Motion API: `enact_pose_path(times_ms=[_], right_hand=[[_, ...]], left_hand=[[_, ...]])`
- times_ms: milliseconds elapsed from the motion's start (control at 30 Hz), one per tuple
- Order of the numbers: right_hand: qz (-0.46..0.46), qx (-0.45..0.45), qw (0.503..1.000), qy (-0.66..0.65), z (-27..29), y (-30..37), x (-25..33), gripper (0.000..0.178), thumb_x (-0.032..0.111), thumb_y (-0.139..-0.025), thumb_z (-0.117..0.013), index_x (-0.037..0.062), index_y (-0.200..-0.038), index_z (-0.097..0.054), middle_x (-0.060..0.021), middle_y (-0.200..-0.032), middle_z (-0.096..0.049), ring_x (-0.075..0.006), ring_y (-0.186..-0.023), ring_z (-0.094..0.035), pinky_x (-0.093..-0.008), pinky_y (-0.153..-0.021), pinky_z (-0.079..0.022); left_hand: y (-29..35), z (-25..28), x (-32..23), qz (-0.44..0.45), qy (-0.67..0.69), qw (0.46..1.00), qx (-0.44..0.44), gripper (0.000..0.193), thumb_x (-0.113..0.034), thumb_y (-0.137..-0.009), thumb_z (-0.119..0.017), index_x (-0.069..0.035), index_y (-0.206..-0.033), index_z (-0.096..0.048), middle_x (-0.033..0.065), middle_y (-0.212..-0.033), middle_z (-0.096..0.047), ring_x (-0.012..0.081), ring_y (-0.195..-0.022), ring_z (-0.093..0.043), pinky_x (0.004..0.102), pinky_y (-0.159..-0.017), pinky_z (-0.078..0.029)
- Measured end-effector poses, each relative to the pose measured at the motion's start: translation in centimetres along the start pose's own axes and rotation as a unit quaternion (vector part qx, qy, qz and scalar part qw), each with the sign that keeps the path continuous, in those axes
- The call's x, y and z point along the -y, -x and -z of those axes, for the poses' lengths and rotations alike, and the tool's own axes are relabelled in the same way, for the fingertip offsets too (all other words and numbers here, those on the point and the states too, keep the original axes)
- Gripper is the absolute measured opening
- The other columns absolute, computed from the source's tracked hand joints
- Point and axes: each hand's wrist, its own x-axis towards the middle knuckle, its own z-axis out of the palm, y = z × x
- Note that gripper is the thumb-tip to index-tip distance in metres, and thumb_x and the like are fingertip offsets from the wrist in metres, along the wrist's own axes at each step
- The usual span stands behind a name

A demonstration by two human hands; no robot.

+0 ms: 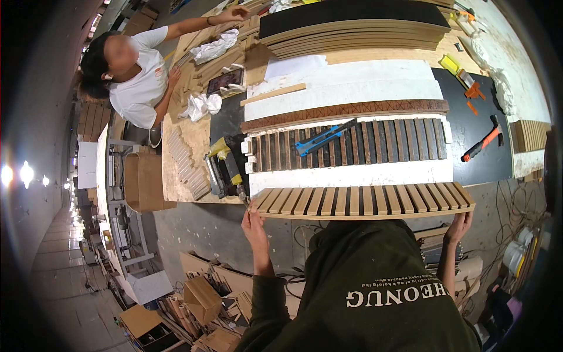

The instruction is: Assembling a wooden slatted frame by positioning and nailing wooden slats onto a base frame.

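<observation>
A slatted wooden panel [368, 201], light slats with dark gaps, spans the front of the bench before my body. My left hand [255, 230] is closed on its left end, and my right hand [458, 227] grips the right end. Behind the panel, a slatted jig [404, 141] of dark and brown strips rests on a white board [352, 177]. Across the jig lies a long blue tool [319, 141] with a dark end; its kind is unclear. A brown wooden strip [346, 114] runs along the jig's far side. Near my left hand lies a yellow-and-black nail gun [227, 159].
An orange-and-black hammer [484, 142] lies on the right. At the back stands a stack of black-faced boards [352, 38]. A co-worker [141, 88] reaches over wood strips on the left. A cardboard box [143, 182] stands beside the bench; cables [498, 211] trail at right.
</observation>
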Motion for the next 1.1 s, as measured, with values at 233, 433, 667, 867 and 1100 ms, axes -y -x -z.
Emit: enact_pose_path(times_ms=[233, 433, 667, 867, 1100], right_hand=[[0.006, -0.002, 1.0, 0.01, -1.1, 0.2, 0.8, 0.038, 0.016, -0.095, -0.046, -0.0047, -0.128, -0.044, -0.0139, -0.123, -0.051, -0.0202, -0.113, -0.049, -0.0313, -0.096, -0.037], [0.008, 0.0, 1.0, 0.006, -0.7, 0.1, 0.5, 0.039, 0.017, -0.095, -0.047, -0.0049, -0.127, -0.044, -0.0131, -0.123, -0.051, -0.0203, -0.113, -0.049, -0.0323, -0.097, -0.036], [0.014, -0.02, 1.0, 0.017, -1.3, 0.1, 1.2, 0.036, 0.017, -0.096, -0.047, -0.0052, -0.124, -0.046, -0.0126, -0.118, -0.054, -0.0189, -0.107, -0.052, -0.0296, -0.092, -0.039], [0.024, -0.037, 0.999, 0.023, -1.5, 0.5, 0.8, 0.033, 0.013, -0.094, -0.046, -0.0046, -0.122, -0.049, -0.0105, -0.115, -0.056, -0.0161, -0.102, -0.053, -0.0274, -0.089, -0.04], [-0.041, -0.026, 0.997, 0.061, -4.9, 0.7, 6.4, 0.038, 0.008, -0.091, -0.051, -0.0057, -0.127, -0.044, -0.0121, -0.122, -0.053, -0.0186, -0.113, -0.05, -0.0296, -0.097, -0.038]], left_hand=[[-0.1, 0.6, -0.1, -0.001, 0.013, 0.999, 0.036, 0.036, -0.02, -0.092, -0.053, 0.004, -0.119, -0.053, 0.0041, -0.099, -0.056, 0.0098, -0.086, -0.051, 0.0237, -0.074, -0.04], [-0.1, 0.9, 0.0, 0.02, -0.002, 0.999, 0.034, 0.038, -0.016, -0.092, -0.054, 0.007, -0.122, -0.049, 0.0118, -0.113, -0.058, 0.0172, -0.1, -0.057, 0.029, -0.088, -0.044], [0.7, -0.4, -1.0, 0.006, 0.027, 0.999, 0.033, 0.036, -0.017, -0.09, -0.056, 0.003, -0.12, -0.054, -0.0009, -0.087, -0.054, 0.0045, -0.073, -0.044, 0.0191, -0.064, -0.036], [0.3, 0.7, 0.0, 0.041, 0.034, 0.999, 0.01, 0.046, -0.026, -0.091, -0.055, 0.001, -0.126, -0.044, 0.0103, -0.109, -0.054, 0.016, -0.096, -0.052, 0.0291, -0.084, -0.043], [-1.2, 2.4, 1.3, -0.033, -0.006, 0.999, 0.043, 0.047, -0.035, -0.095, -0.047, 0.0, -0.126, -0.046, 0.0123, -0.124, -0.053, 0.0215, -0.108, -0.053, 0.0389, -0.094, -0.041]])
